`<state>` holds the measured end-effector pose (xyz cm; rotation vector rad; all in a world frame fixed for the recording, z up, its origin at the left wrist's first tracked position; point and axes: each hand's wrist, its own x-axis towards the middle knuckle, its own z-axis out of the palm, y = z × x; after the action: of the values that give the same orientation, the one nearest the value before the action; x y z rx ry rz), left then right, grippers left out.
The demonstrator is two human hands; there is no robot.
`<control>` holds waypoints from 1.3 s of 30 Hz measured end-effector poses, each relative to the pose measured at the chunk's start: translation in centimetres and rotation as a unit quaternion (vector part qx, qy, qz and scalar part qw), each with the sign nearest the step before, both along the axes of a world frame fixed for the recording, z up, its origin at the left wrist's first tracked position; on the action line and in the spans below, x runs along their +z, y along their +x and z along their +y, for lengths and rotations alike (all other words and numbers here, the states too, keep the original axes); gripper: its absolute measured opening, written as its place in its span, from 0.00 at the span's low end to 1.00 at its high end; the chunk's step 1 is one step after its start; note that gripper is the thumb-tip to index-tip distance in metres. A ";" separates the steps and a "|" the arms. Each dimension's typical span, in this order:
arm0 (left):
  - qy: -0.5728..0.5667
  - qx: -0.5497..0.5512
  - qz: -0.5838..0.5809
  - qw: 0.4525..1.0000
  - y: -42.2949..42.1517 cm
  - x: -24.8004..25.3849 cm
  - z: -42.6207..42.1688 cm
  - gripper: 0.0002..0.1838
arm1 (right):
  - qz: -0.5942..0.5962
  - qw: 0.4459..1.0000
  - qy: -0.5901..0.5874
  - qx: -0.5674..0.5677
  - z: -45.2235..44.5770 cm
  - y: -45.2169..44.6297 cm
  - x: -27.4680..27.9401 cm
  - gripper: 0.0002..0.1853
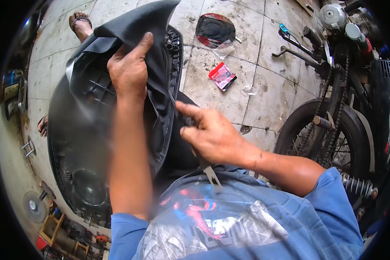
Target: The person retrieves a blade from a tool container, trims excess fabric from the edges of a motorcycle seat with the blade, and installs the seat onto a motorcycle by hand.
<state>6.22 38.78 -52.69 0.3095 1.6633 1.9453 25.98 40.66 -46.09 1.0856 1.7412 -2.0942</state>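
Observation:
A black motorcycle seat (86, 169) lies upside down across the lap, its ribbed plastic base facing up. Black cover material (136, 21) is folded back over its far end. My left hand (130, 69) grips this cover, thumb on top. At the seat's right edge, my right hand (210, 132) is closed round a tool with a thin metal shaft (172, 98), whose tip meets the edge of the cover. A flat metal piece with a notched end (212, 177) sticks out below my right hand.
A motorcycle with a rear wheel (329, 134) stands at the right. On the tiled floor lie a red packet (222, 76), a black and red pad (215, 30) and clear plastic (223, 49). A sandalled foot (80, 24) is at upper left, tools (80, 232) at lower left.

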 end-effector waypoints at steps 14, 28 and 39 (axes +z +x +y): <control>0.062 0.057 -0.071 0.994 -1.4 -0.7 1.1 0.13 | -0.003 1.000 0.024 0.012 -1.4 -0.3 0.1 0.36; 0.184 0.056 -0.136 0.972 -4.5 0.7 4.9 0.19 | 0.047 0.993 0.104 0.020 0.4 -0.9 0.0 0.33; -0.420 -0.302 0.303 0.800 -1.4 3.4 -2.4 0.26 | 0.007 1.000 -0.016 0.015 0.8 -1.1 2.4 0.35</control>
<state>4.84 36.39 -49.28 1.0123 2.2544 0.5325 24.93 41.44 -43.71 1.0320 1.7135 -2.1099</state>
